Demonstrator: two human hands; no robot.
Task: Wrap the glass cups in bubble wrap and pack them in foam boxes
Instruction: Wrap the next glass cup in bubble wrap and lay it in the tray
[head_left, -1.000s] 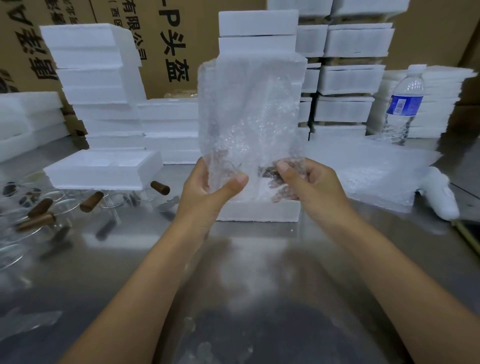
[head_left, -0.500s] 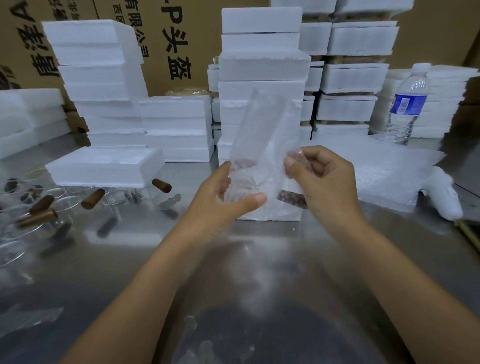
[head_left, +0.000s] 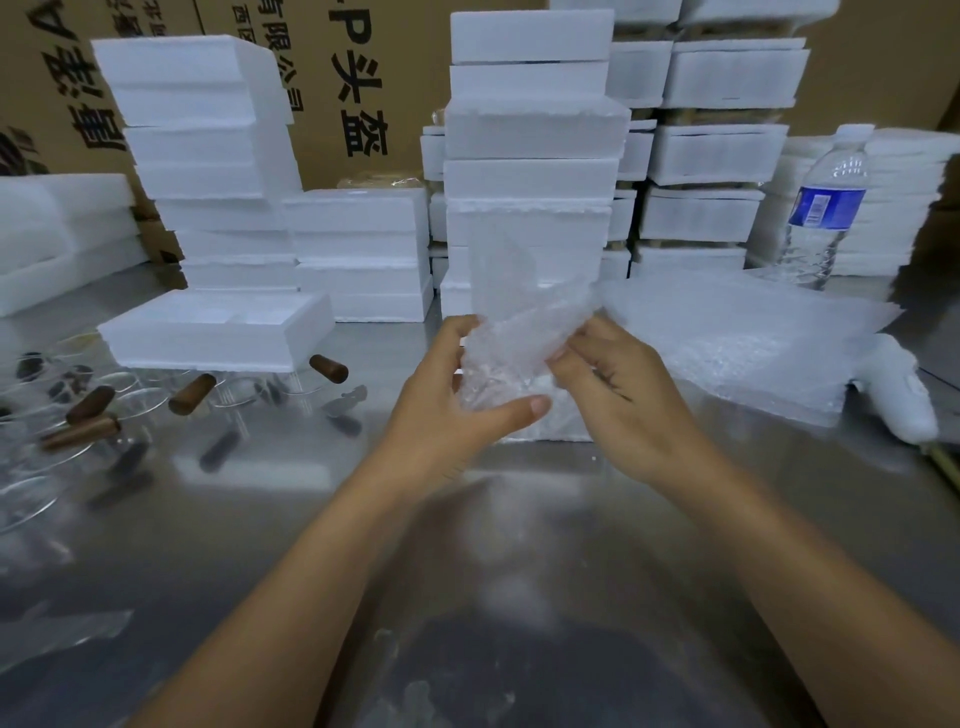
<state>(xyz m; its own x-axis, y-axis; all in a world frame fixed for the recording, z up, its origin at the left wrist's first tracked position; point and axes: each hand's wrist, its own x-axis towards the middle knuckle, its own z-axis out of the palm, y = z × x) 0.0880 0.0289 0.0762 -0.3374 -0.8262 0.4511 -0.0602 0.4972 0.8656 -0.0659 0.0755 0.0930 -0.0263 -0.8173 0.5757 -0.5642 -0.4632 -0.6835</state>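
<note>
A sheet of bubble wrap (head_left: 519, 332) is bundled round a glass cup in mid-air above the steel table; the cup itself barely shows through it. My left hand (head_left: 447, 395) grips the bundle from the left, thumb across its lower front. My right hand (head_left: 618, 395) pinches the wrap's right edge. An open foam box (head_left: 218, 338) lies at the left, its compartments facing up. Several bare glass cups with brown wooden handles (head_left: 192, 395) lie on the table in front of that box.
Stacks of white foam boxes (head_left: 530, 171) stand behind my hands and at the back left. A pile of bubble wrap sheets (head_left: 743, 343) lies at the right, beside a white tape gun (head_left: 898, 395). A water bottle (head_left: 826, 213) stands behind. Cardboard cartons line the back.
The tall flap of bubble wrap that stood upright has been folded down and drawn in round the cup. Both hands have closed in on the bundle.
</note>
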